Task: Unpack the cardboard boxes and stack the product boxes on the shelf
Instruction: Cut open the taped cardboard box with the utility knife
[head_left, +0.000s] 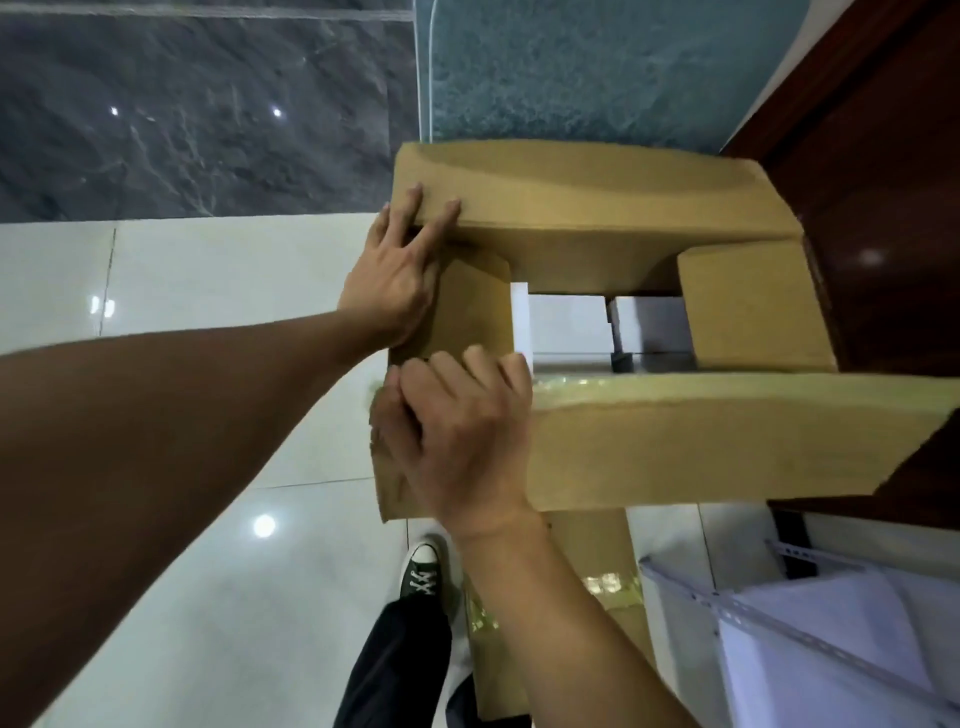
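A brown cardboard box (571, 197) stands in front of me at about waist height with its four top flaps folded outward. Through the opening show white product boxes (566, 322). My left hand (389, 291) lies flat with fingers spread, palm on the left flap (478, 306) and fingertips on the far flap. My right hand (462, 441) curls over the left end of the near flap (727, 436), gripping it at the box's near-left corner.
A second taped cardboard box (597, 561) lies under the open one. A white metal shelf (779, 623) stands at the lower right. Dark wooden furniture (883, 156) borders the right side, a frosted glass panel (571, 67) the far side. My shoe (423, 569) rests on glossy white tiles.
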